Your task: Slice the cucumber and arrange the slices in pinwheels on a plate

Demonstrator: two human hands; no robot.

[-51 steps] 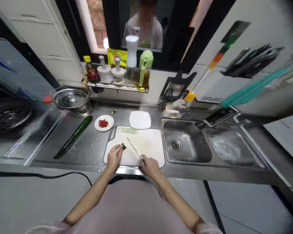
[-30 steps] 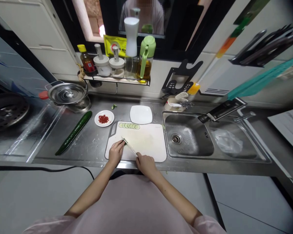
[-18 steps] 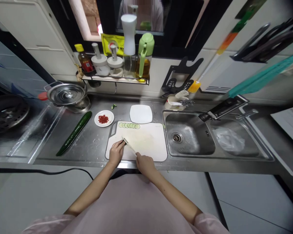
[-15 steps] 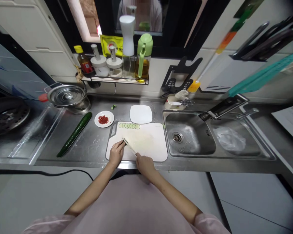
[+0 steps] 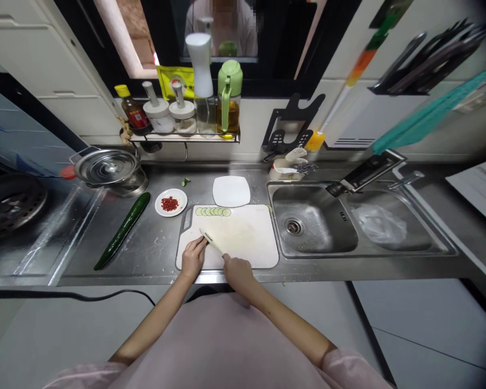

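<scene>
My right hand (image 5: 238, 273) is closed round the handle of a knife (image 5: 215, 245), whose pale blade points up and left over the white cutting board (image 5: 257, 243). At the board's left half, my left hand (image 5: 193, 257) has its fingers bent against the blade. They pinch a small dark green cucumber piece, mostly hidden by the fingers and the knife. Along the board's far edge lies a row of overlapping cucumber slices (image 5: 213, 212). A whole cucumber (image 5: 123, 229) rests on the steel counter to the left.
Behind the board sits a white square plate (image 5: 231, 191). A round plate (image 5: 181, 209) holds chopped red bits, with green scraps (image 5: 185, 182) nearby. A lidded pot (image 5: 127, 181) stands back left, below a condiment rack (image 5: 186, 138). The sink (image 5: 314, 224) adjoins on the right.
The view has shifted slightly, so the background sits a little lower and further left. Both hands stay at the knife and board, with barely any visible movement.
</scene>
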